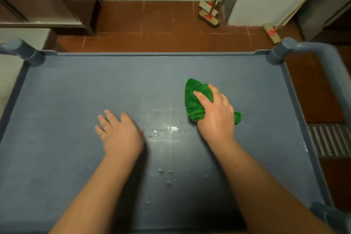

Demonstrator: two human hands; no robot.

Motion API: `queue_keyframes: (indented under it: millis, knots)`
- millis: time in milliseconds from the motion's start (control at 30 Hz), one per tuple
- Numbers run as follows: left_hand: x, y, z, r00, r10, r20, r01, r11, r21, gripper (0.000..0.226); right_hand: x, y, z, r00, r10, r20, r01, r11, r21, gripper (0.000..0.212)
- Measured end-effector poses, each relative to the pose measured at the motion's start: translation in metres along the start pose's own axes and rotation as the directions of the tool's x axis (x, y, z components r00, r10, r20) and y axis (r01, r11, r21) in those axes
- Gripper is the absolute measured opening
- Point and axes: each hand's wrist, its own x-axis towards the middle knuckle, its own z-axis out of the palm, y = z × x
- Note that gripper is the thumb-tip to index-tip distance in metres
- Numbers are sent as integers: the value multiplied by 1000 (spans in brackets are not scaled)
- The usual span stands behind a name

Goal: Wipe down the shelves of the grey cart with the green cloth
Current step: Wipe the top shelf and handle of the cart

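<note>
The grey cart's top shelf (76,91) fills most of the head view, with round posts at its far corners. A bunched green cloth (195,99) lies on the shelf right of centre. My right hand (216,112) grips the cloth from above, fingers curled round it, and presses it on the surface. My left hand (118,133) is over the shelf left of centre, fingers spread and fairly straight, holding nothing. Water drops (165,131) glisten on the shelf between my two hands and nearer to me.
Beyond the cart lies a red tiled floor (161,24). Brooms (209,15) lean on the white wall at the back right. A steel cabinet (47,2) stands at the back left. A floor drain grate (330,138) sits to the cart's right.
</note>
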Motion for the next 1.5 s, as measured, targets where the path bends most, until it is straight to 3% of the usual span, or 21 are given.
queue_keyframes:
  millis: [67,100,167,267,533,667,900,1033,1100,1200,1500]
  knots:
    - [-17,52,5,969,222,-106,-232,968,-93,57,0,21,-9,1000,12,3,-12,1000,12,77]
    - [-29,80,10,937,332,-104,-346,925,-158,61,-1,28,-13,1000,10,9,-10,1000,15,76]
    - [-50,126,24,906,423,-25,-420,887,-194,72,-2,42,-21,1000,5,7,-5,1000,19,75]
    - [-59,145,41,931,362,34,-359,930,-72,88,-3,76,-34,999,32,9,-32,999,8,77]
    - [-56,146,40,936,350,21,-346,931,-118,89,-15,173,-73,977,176,-116,-177,984,9,74]
    - [-58,143,43,929,370,-23,-370,922,-115,89,-20,177,-74,965,210,-160,-203,978,56,73]
    - [-51,132,37,919,393,-24,-394,915,-84,89,-23,120,-45,961,216,-172,-208,976,65,72]
    - [-34,93,19,897,442,17,-405,836,-370,75,-27,72,-26,965,195,-176,-182,979,87,71]
    - [-28,55,10,894,447,-37,-427,821,-379,64,-31,39,-11,971,169,-168,-154,983,98,71]
    - [-17,-15,2,923,378,-71,-382,877,-293,57,-40,-23,16,985,110,-135,-98,991,89,73]
    - [17,-221,-11,985,146,-95,-165,956,-242,62,-63,-264,106,994,-109,5,108,991,78,82]
